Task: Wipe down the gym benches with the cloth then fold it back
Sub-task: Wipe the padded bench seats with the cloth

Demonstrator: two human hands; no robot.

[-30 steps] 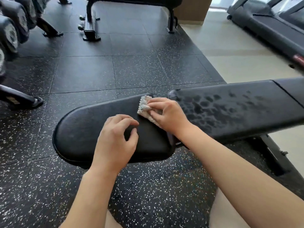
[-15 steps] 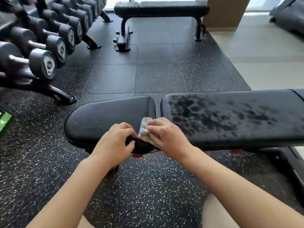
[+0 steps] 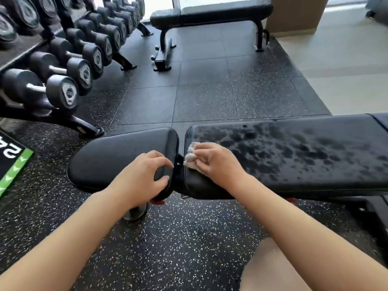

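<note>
Both hands have shifted rightward since a moment ago: the right hand [image 3: 218, 162] and its cloth [image 3: 191, 157] have crossed from the seat pad [image 3: 117, 158] onto the near corner of the long pad [image 3: 294, 152], and the left hand [image 3: 144, 177] has moved to the seat pad's right end.

Head view, looking down at a black gym bench, the surface being wiped. The right hand presses the white cloth flat against the long pad, fingers curled over it; the cloth bunches out past the fingertips, toward the gap between the two pads. To the right of that hand, the long pad is mottled with dark wet blotches.

The left hand grips the seat pad's right end, fingers curled over the top edge and thumb against the end face, just across the gap from the cloth.

Beyond the hands lies speckled black rubber floor [image 3: 189, 238]. Far ahead of the right hand stands a second bench [image 3: 212, 11]. Ahead and left of the left hand, a rack of dumbbells [image 3: 63, 64] runs away from the viewer. A bare knee [image 3: 270, 271] shows below the right forearm.
</note>
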